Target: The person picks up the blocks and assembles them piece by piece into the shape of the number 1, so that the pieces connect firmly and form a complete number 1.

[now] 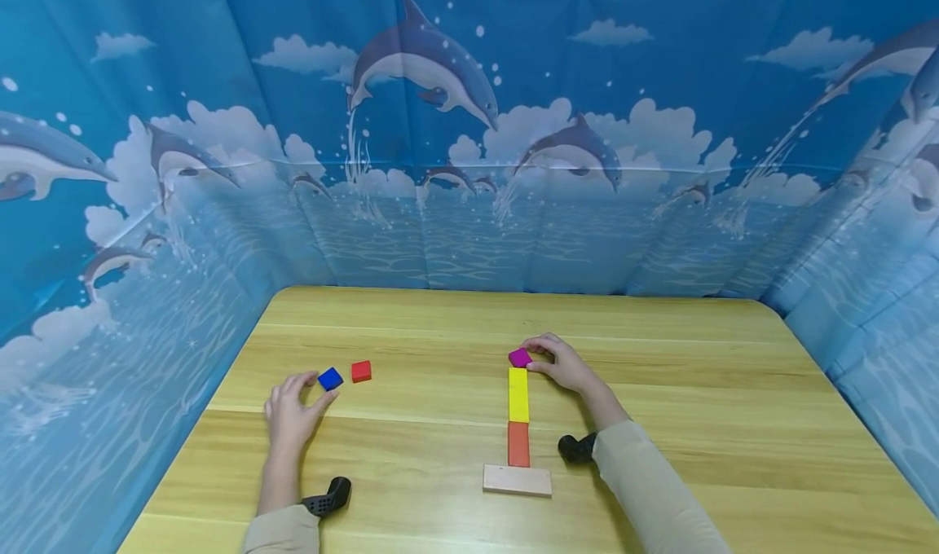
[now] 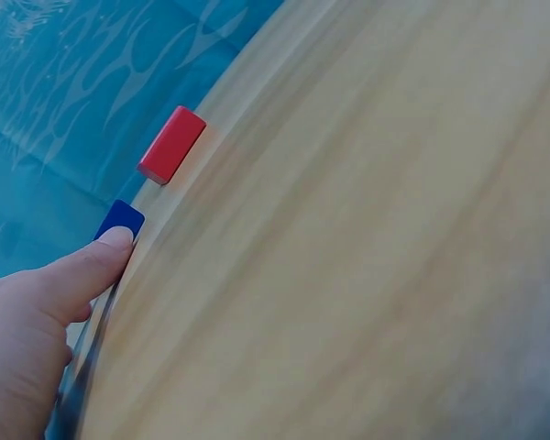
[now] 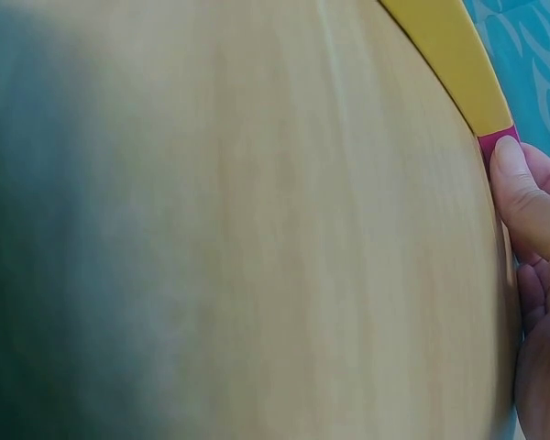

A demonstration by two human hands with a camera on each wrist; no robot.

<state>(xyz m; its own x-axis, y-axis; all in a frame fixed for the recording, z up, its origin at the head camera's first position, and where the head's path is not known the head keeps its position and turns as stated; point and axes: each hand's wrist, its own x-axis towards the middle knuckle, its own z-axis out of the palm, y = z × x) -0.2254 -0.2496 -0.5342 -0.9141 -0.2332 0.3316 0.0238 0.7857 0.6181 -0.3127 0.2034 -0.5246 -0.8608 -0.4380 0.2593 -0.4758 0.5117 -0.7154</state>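
My left hand (image 1: pixel 290 414) pinches a blue block (image 1: pixel 331 379) between thumb and fingers at the left of the table. Just beyond it lies a red block (image 1: pixel 361 371), also seen as a red block (image 2: pixel 172 144) in the left wrist view. With thumb and fingers my right hand (image 1: pixel 559 363) pinches a magenta block (image 1: pixel 520 358) at the far end of a yellow block (image 1: pixel 518 395). Below the yellow block, an orange-red block (image 1: pixel 518 445) continues the row, meeting a pale wooden plank (image 1: pixel 517 481) laid crosswise. In the right wrist view, the magenta block (image 3: pixel 498 140) borders the yellow one.
The wooden table (image 1: pixel 425 464) has rounded far corners. A blue dolphin-print curtain (image 1: pixel 469 236) surrounds its back and sides. Black devices are strapped at both wrists, a left one (image 1: pixel 333 497) and a right one (image 1: pixel 575 449), beside the beige sleeves.
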